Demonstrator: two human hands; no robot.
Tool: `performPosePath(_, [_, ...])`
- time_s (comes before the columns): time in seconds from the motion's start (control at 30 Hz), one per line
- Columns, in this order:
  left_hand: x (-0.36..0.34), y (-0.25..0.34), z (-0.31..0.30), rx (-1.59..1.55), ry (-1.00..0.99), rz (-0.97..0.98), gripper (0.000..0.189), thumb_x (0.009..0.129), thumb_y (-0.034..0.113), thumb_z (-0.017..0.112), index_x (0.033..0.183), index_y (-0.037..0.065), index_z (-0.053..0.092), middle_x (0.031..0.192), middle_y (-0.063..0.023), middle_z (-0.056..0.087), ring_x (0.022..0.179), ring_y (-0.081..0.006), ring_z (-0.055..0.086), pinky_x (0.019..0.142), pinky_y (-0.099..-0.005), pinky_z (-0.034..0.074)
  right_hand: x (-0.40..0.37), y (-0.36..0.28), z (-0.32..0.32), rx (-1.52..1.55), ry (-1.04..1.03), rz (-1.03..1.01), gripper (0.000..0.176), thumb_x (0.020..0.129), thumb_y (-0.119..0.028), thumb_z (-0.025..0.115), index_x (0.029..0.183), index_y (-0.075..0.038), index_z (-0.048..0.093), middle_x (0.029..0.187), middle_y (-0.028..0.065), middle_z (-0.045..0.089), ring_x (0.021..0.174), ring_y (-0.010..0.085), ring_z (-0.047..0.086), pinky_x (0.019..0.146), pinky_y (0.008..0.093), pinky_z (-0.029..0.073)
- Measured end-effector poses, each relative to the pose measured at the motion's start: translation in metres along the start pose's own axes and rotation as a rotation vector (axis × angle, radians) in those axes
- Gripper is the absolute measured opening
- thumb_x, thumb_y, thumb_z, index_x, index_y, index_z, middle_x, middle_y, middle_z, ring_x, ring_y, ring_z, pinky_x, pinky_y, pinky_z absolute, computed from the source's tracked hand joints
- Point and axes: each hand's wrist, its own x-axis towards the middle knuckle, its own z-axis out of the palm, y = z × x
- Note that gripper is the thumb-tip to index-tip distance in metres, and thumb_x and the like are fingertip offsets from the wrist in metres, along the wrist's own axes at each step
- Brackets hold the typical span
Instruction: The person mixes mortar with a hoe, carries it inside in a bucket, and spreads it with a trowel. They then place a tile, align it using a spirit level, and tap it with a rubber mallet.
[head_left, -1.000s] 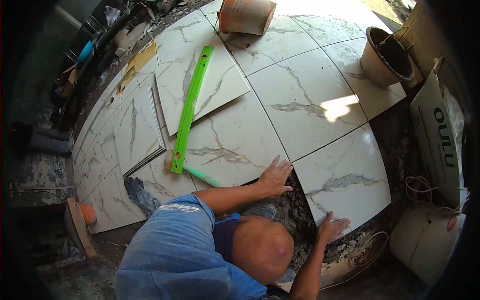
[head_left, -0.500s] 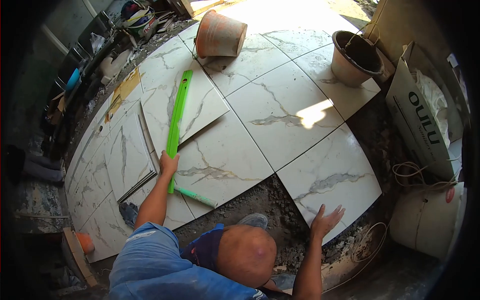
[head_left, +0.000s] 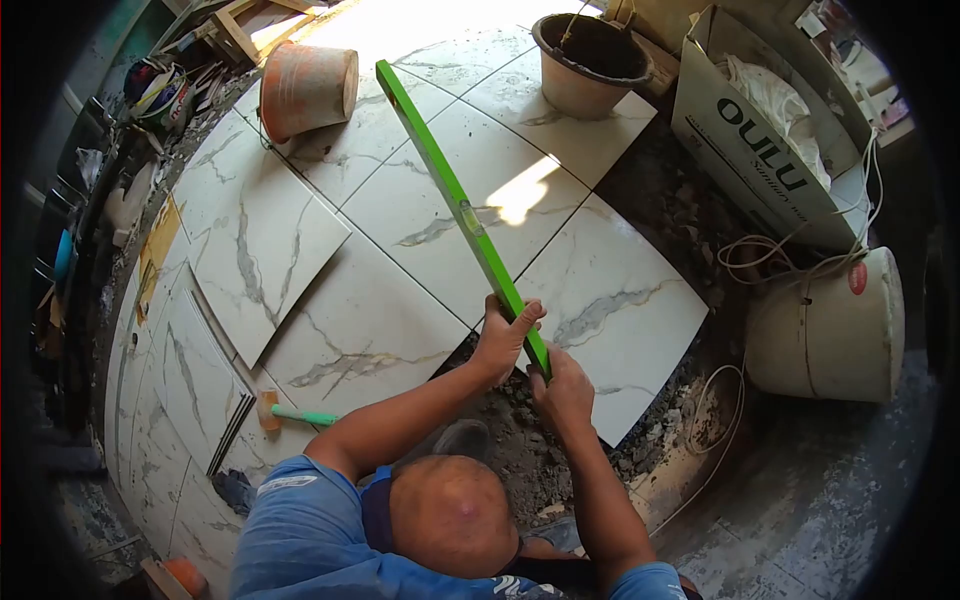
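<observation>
A long green spirit level slants across the view over the marbled floor tiles, its far end near the tipped bucket. My left hand is closed around its near part, thumb lying along the side. Just below, my right hand grips the near end. Under and beside my right hand lies the corner tile, white with grey veins, bordering dark rubble. A mallet with a green handle and tan head rests on the tiles left of my left forearm.
An orange-grey bucket lies tipped on the tiles; another bucket stands upright at the back. A loose tile and a tile stack lie left. At right are an OULU carton, cable and white drum.
My left hand has brought the spirit level rightward off the loose tile. My right hand, earlier open over the corner tile, now grips the level's near end. The view has shifted right.
</observation>
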Motion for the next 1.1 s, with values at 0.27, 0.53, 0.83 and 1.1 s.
performPosePath(0.27, [0.063, -0.066, 0.046, 0.376, -0.368, -0.107, 0.076, 0.090, 0.032, 0.068, 0.141, -0.002, 0.021, 0.144, -0.0301, 0.035, 0.135, -0.0316, 0.038, 0.109, -0.0382, 0.035, 0.055, 0.170, -0.079, -0.227, 0.187, 0.175, 0.025, 0.089, -0.027, 0.060, 0.107, -0.010, 0.058, 0.089, 0.0208, 0.064, 0.088, 0.0423, 0.061, 0.073, 0.0508, 0.046])
performPosePath(0.53, [0.027, -0.063, -0.037, 0.546, -0.255, -0.137, 0.068, 0.090, 0.027, 0.067, 0.138, -0.002, 0.028, 0.122, -0.0267, 0.058, 0.111, -0.0290, 0.060, 0.097, -0.0362, 0.046, 0.094, 0.276, -0.126, -0.358, 0.213, 0.056, 0.030, 0.087, -0.026, 0.062, 0.111, -0.009, 0.060, 0.108, 0.0155, 0.063, 0.102, 0.0364, 0.058, 0.082, 0.0449, 0.047])
performPosePath(0.83, [0.033, -0.053, -0.088, 0.557, -0.108, -0.152, 0.060, 0.090, 0.019, 0.065, 0.136, -0.003, 0.032, 0.115, -0.0175, 0.061, 0.103, -0.0179, 0.059, 0.093, -0.0301, 0.045, 0.141, 0.289, -0.141, -0.517, 0.182, 0.097, 0.038, 0.086, -0.026, 0.062, 0.122, -0.014, 0.056, 0.112, 0.0118, 0.063, 0.109, 0.0346, 0.056, 0.088, 0.0479, 0.045])
performPosePath(1.1, [0.040, -0.044, -0.090, 0.493, -0.039, -0.136, 0.055, 0.093, 0.021, 0.063, 0.134, -0.003, 0.034, 0.109, -0.0152, 0.062, 0.091, -0.0153, 0.060, 0.080, -0.0253, 0.048, 0.149, 0.294, -0.139, -0.575, 0.177, 0.119, 0.038, 0.087, -0.025, 0.060, 0.124, -0.016, 0.054, 0.114, 0.0107, 0.061, 0.107, 0.0347, 0.058, 0.086, 0.0492, 0.046])
